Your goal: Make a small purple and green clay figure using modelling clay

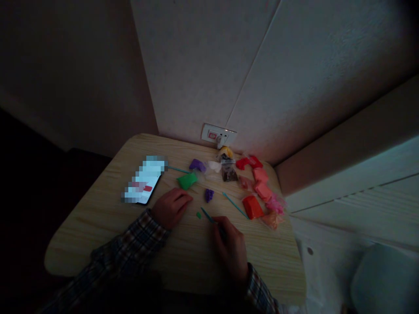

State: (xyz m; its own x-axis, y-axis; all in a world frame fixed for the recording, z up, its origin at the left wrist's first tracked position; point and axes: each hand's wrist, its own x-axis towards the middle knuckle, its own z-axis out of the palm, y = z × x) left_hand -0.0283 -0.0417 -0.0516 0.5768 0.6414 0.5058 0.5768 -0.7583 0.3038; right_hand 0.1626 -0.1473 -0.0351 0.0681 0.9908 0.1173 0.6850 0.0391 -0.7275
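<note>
My right hand is closed around a thin teal modelling tool, whose narrow tip points up and left over the table. Just left of that tip lies a small flattened piece of green clay. Above it sits a cluster of little purple clay balls, shaped like a bunch of grapes. My left hand rests on the tabletop with its fingers loosely bent and nothing visible in them. Beyond its fingers is a green clay packet.
A lit phone lies at the left of the wooden table. Another teal tool lies near the orange-red packet. Purple, black and red clay packets stand toward the wall socket.
</note>
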